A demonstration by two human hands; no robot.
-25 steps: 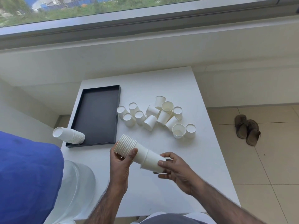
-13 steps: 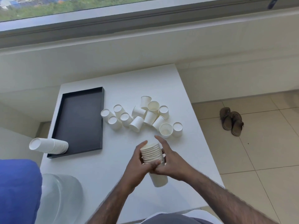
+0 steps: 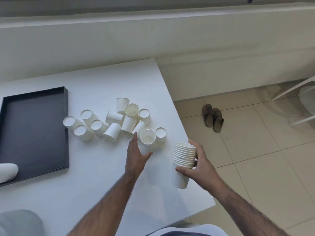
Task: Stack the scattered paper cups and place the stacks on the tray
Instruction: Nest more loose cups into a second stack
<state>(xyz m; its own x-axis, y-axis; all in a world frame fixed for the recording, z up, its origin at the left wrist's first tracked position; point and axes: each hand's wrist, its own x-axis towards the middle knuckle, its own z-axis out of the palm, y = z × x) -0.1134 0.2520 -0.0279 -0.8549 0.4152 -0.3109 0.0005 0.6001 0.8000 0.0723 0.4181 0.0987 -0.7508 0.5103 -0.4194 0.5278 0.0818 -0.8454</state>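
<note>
My right hand (image 3: 200, 165) grips an upright stack of white paper cups (image 3: 184, 159) near the table's right edge. My left hand (image 3: 136, 155) is stretched forward with straight fingers and holds nothing; its fingertips are just short of an upright cup (image 3: 148, 137). Several loose white cups (image 3: 112, 124) lie scattered beyond it, some upright, some upside down or tipped over. The black tray (image 3: 65, 133) lies at the left. A second stack of cups (image 3: 7, 172) lies on its side at the tray's near corner, partly cut off by the frame.
The white table (image 3: 95, 184) ends close to my right hand. Beyond it is tiled floor with a pair of brown sandals (image 3: 213, 119). A white chair frame (image 3: 296, 103) stands at the far right. A pale rounded object (image 3: 18, 222) sits at bottom left.
My left hand has let go of the stack and moved forward toward the loose cups. My right hand has carried the stack to the right. The camera has turned right.
</note>
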